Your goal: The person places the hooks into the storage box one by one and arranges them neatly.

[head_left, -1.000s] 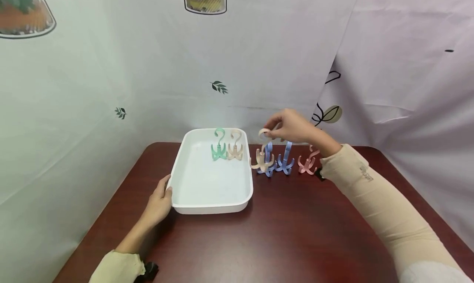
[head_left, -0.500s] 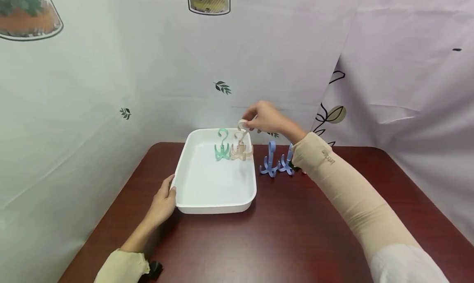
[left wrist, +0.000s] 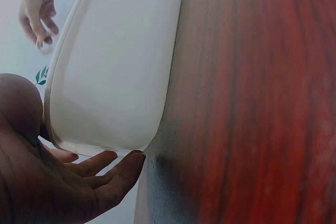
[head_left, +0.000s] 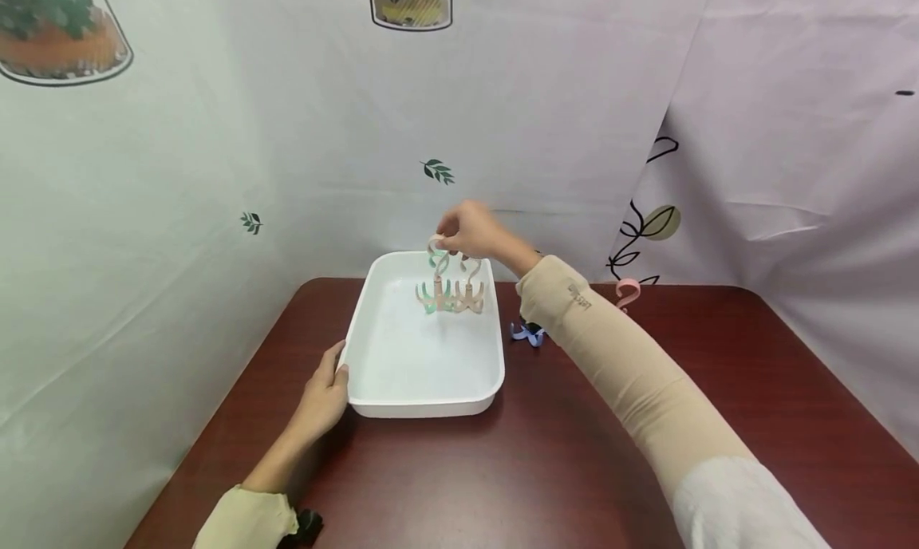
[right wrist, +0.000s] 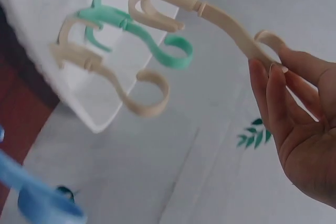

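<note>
My left hand (head_left: 323,393) grips the left side of a white tray (head_left: 416,373), thumb at the rim and fingers along its outer wall. Between thumb and fingertips my right hand (head_left: 470,230) pinches the curled top of a beige four-claw hanger hook (right wrist: 226,24). That hook hangs upright over the tray's far part, its claws overlapping a green hook (right wrist: 176,56) behind it in the head view. To its right, a second beige hook (right wrist: 118,85) stands in the tray. The right wrist view shows the held hook apart from both.
Right of the tray, a blue hook (head_left: 530,335) shows partly below my right sleeve (head_left: 617,357). Farther right, the curl of a pink hook (head_left: 628,288) rises behind the sleeve. A printed cloth (head_left: 345,134) hangs behind the dark red table (head_left: 431,485).
My right hand has carried the beige hook leftward, from beside the blue hooks to over the tray in front of the green hook. My left hand keeps its grip on the tray.
</note>
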The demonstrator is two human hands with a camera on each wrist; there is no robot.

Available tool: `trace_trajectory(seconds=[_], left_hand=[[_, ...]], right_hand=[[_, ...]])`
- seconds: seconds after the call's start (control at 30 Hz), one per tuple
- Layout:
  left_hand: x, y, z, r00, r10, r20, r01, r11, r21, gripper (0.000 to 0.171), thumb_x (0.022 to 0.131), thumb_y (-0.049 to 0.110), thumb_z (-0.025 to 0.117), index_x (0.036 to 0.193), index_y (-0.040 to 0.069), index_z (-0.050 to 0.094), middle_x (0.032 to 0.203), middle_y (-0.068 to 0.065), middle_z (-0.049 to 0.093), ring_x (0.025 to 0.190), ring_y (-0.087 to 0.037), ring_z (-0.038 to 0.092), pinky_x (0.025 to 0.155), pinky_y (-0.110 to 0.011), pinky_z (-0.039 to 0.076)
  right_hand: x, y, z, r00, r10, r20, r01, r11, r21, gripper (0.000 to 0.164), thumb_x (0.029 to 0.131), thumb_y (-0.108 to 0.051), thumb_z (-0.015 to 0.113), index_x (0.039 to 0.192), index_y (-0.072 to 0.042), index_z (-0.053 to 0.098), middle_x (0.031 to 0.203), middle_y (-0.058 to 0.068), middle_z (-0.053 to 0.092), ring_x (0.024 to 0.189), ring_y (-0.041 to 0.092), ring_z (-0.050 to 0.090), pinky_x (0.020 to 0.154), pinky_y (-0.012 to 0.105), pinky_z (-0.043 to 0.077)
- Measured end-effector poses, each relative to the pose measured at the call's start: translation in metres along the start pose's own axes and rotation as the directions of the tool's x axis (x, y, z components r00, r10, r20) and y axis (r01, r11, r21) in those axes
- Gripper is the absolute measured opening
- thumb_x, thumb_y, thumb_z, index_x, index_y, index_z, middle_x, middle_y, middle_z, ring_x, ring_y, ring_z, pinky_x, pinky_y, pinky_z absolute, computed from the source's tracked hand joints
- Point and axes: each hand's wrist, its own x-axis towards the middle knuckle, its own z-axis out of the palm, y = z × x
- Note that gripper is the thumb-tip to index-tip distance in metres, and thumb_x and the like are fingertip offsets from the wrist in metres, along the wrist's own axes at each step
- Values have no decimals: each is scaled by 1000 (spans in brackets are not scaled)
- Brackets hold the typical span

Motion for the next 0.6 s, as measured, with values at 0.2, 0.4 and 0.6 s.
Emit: trace_trajectory(seconds=[0.2,0.4,0.6], left_hand=[[-1,3,1,1000,-2,-2,2,1000,-1,52,106,10,29,154,-4,16,154,-34,26,141,-47,29,113,-60,25],[-3,4,1,1000,-5,-3,5,1000,2,52,106,10,29,154,-4,17,154,-34,27,141,-47,29,113,-60,26],[-4,1,1,1000,3,-6,-3,1000,-8,52,106,9,29,154,-4,16,154,-33,26,141,-47,29,113,-60,26]], right_hand=[[18,-4,20,998,-2,-59,-2,998,-59,23,93,-13,70,110,3,69,101,14,72,79,21,70,63,24,56],[31,-1,42,994,10,-105,-16,999,-51,20,92,-12,72,105,3,70,99,13,72,75,18,68,64,23,55],[40,2,61,992,45,-122,-45,999,7,18,92,-10,71,104,4,69,101,14,70,76,18,68,62,21,55]])
